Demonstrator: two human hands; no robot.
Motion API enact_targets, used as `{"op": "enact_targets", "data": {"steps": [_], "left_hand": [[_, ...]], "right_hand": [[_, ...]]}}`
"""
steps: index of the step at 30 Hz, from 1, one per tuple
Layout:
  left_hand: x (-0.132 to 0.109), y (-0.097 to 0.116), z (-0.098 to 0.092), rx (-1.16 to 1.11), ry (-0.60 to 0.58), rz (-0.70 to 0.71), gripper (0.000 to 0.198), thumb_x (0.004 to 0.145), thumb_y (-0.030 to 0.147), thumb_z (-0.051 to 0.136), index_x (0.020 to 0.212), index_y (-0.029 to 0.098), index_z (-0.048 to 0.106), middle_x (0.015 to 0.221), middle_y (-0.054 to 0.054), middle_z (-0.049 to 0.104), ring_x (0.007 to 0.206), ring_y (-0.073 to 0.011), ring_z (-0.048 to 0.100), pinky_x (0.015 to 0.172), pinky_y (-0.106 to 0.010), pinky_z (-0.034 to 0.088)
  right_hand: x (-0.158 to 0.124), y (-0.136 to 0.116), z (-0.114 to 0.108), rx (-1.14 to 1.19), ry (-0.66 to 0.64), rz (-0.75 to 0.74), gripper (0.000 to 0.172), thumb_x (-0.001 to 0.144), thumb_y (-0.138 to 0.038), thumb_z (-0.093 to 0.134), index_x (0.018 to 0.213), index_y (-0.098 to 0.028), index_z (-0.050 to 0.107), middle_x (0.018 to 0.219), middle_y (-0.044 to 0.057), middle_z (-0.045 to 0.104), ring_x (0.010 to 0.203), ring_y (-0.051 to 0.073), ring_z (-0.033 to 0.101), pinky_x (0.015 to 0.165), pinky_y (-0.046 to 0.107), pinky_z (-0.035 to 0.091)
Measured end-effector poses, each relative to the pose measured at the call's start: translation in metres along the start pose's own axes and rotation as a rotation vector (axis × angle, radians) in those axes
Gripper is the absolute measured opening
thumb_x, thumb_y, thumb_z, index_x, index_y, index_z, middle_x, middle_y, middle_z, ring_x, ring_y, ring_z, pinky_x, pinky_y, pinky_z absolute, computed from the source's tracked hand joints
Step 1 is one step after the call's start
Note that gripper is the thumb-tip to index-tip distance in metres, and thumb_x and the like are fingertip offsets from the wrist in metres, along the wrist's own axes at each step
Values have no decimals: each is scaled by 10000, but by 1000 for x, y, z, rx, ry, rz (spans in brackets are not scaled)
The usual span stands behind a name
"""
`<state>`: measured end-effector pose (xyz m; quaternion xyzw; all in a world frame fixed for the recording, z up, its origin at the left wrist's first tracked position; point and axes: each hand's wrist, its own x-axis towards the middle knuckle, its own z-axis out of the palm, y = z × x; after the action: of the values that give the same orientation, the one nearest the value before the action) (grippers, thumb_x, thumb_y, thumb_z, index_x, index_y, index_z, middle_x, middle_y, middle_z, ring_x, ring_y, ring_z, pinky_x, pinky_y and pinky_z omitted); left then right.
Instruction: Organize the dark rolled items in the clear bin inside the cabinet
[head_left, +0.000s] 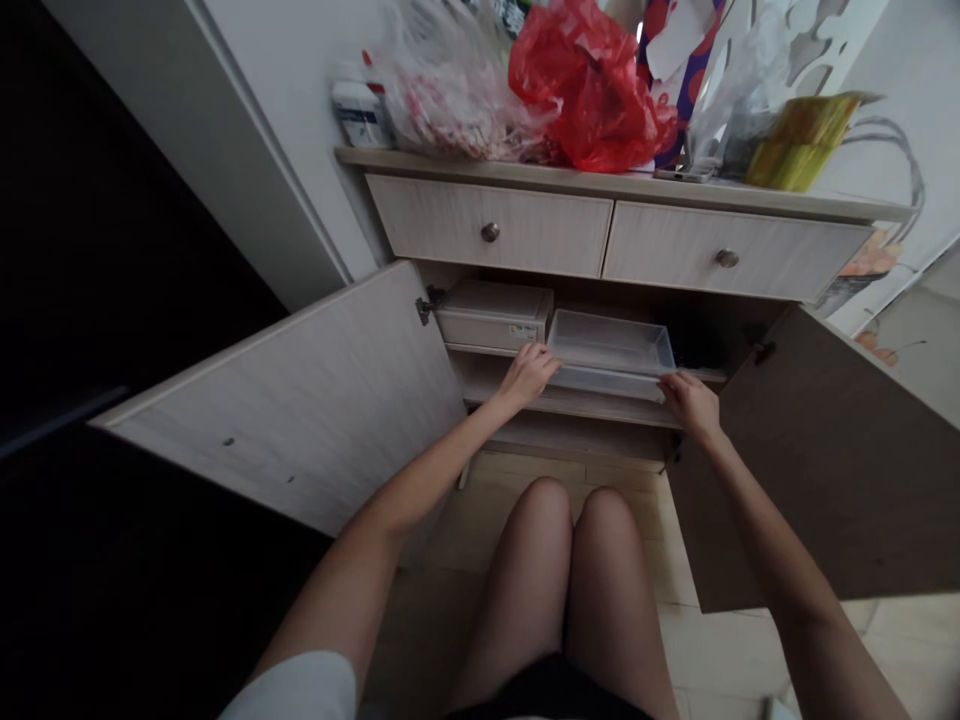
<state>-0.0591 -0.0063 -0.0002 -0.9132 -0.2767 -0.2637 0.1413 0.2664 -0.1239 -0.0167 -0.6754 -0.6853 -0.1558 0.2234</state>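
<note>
A translucent plastic tray (611, 345) sits at the front of the upper shelf inside the open cabinet, its front edge projecting a little. My left hand (529, 372) grips its front left corner with the fingers closed. At the front right corner my right hand (690, 402) is closed on the same tray. Just left of the tray, on the shelf, stands a pale box (491, 312) with a small label. The tray's inside looks bare.
Two cabinet doors, left (300, 400) and right (817, 460), stand open around my arms. Two closed drawers (491, 215) lie above the shelf. The cabinet top (600, 182) carries a white bottle (361, 115), a red bag (589, 90), clear bags and a yellow package (802, 140).
</note>
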Motion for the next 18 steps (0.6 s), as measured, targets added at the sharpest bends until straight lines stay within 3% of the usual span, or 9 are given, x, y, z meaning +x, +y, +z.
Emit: {"op": "enact_targets", "data": {"steps": [4,9,13,18], "left_hand": [[-72,44,-31,-57,77,0,233,978,192,484,1029,167,710,902,-85,710,1014,-239,552,896,-390,396],[-160,98,-58,-124,91,-44,226,975,169,499,1021,182,720,846,-59,717,980,-216,576,854,-358,394],[-203,123,-56,-150,84,-79,229,975,164,496,1001,192,722,857,-46,730,950,-203,592,823,-341,396],[-231,141,-40,-226,83,-174,230,962,197,505,964,212,734,833,-48,736,929,-207,616,823,-354,415]], "right_hand": [[-70,-21,-27,68,61,-126,364,1033,-364,385,956,-212,707,855,56,674,799,159,615,640,234,388],[-152,-54,-49,105,7,-232,345,1040,-331,396,927,-209,698,816,45,673,727,144,616,643,235,401],[-194,-68,-41,130,-34,-230,330,1037,-291,395,933,-206,697,836,54,682,733,139,623,650,231,419],[-214,-70,-24,127,-136,-214,331,1025,-270,385,926,-218,697,848,56,687,735,144,635,617,223,432]]}}
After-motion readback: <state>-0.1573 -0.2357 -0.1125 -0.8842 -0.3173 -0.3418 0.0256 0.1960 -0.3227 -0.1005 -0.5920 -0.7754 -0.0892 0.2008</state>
